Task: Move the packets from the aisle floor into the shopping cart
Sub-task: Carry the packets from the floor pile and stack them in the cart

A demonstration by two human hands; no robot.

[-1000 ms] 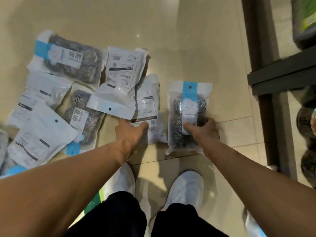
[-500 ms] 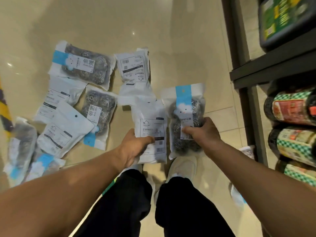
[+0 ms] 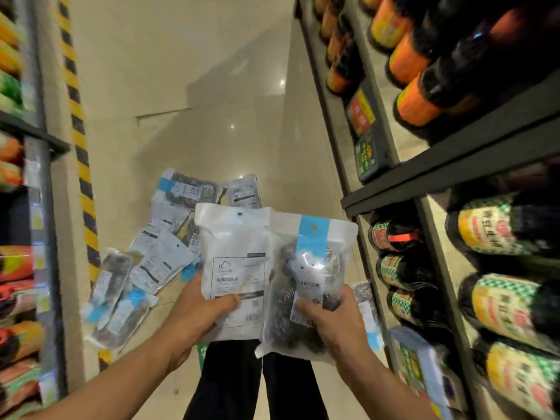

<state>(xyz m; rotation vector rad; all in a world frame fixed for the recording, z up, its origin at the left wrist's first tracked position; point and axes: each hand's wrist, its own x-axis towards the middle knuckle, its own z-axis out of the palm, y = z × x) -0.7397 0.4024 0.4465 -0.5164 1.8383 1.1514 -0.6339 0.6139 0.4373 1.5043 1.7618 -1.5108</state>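
The left hand [image 3: 198, 310] gripped the lower edge of a white plastic packet with a printed back label [image 3: 235, 268], thumb across its front. Touching that packet on its right, a clear packet of steel scourers with a blue header strip [image 3: 306, 280] was clamped in the right hand [image 3: 331, 321]. Both were held upright above the person's black trousers [image 3: 242, 383]. Beyond and left of the white packet, the remaining packets [image 3: 157, 256] lay scattered on the beige tiled floor [image 3: 188, 86]. Right of it stood dark shelves of bottles [image 3: 491, 225].
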